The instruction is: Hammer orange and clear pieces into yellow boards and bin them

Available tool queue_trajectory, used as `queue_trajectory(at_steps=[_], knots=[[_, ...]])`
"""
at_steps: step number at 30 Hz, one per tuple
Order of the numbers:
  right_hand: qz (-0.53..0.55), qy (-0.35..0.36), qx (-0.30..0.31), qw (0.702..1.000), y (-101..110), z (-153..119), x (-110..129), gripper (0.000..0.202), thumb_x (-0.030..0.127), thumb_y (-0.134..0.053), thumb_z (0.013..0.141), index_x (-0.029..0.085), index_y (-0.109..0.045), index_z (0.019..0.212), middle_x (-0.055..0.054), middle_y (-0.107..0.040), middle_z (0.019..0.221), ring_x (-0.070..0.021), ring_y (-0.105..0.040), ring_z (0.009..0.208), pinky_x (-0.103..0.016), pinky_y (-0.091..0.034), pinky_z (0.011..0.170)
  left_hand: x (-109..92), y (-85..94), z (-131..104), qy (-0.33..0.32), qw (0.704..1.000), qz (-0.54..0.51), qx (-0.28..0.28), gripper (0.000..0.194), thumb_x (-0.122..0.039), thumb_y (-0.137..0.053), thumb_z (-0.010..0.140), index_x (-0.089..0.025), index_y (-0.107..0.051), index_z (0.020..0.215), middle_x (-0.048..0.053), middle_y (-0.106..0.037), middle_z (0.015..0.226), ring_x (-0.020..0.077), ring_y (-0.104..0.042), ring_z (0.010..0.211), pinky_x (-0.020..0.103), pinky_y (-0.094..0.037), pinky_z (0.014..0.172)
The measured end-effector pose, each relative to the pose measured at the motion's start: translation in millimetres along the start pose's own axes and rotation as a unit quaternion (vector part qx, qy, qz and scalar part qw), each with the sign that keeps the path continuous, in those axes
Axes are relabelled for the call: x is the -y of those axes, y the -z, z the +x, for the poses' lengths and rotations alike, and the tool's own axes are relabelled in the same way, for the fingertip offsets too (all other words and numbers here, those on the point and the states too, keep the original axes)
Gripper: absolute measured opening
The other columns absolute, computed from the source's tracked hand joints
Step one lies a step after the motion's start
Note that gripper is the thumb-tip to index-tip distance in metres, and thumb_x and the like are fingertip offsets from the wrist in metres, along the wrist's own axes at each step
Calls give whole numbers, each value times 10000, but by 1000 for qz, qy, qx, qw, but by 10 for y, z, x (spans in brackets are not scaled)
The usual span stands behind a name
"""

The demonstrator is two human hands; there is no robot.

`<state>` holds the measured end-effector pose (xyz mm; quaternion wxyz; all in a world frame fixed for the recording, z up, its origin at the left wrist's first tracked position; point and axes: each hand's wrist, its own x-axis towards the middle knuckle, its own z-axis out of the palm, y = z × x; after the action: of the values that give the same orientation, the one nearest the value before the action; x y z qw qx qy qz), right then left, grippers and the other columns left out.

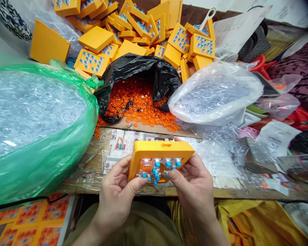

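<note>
Between both hands, a yellow plastic case (163, 151) is tilted up over the near edge of the bench. Clear pieces with blue blocks fill its face, and one round orange translucent cap (146, 165) sits at the upper left of them. My left hand (118, 189) grips the case's left side, thumb on the lower front edge. My right hand (193, 182) holds the right side, its thumb pressing near the blue blocks at lower right. The fingers behind the case are mostly hidden. Beyond it, many loose orange caps (141, 106) spill from a black plastic bag (141, 63).
A green bag (89, 136) of clear plastic parts stands on the left, a white bag (205, 118) of similar parts on the right. Yellow cases (96, 38) are heaped at the back. Loose clear parts (220, 143) and printed paper (118, 147) lie on the wooden bench (74, 186).
</note>
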<state>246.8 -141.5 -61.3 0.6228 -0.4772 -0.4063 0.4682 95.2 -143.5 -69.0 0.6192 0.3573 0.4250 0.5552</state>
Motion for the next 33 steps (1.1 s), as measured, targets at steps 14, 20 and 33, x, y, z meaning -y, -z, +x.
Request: queue_trajectory(at_steps=[14,20,33], knots=[[-8,-155,-2,988,-121,274,6,729,294,-881,550,261,-426,1118,11,-698,908,-201,-706,807,-308,-590,703,-46,-53,79,186,979,-78,29,678,-188,-829,651,-102,-523,1250,132,-749,1013,272,-722,913,345,-618,778],[45,-215,15,975,-101,236,143,828,521,-752,711,296,-311,1374,-94,-586,1328,-280,-622,1140,-412,-539,912,-220,-110,133,230,962,-146,28,730,-157,-820,673,-144,-449,1302,130,-749,999,279,-730,869,355,-618,740],[74,-302,-23,950,115,120,-81,969,611,-686,741,254,-220,1511,-86,-482,1456,-278,-558,1231,-400,-554,909,-48,-107,240,271,953,-130,-17,630,-150,-726,779,-127,-422,1330,122,-750,946,218,-734,803,290,-601,717]])
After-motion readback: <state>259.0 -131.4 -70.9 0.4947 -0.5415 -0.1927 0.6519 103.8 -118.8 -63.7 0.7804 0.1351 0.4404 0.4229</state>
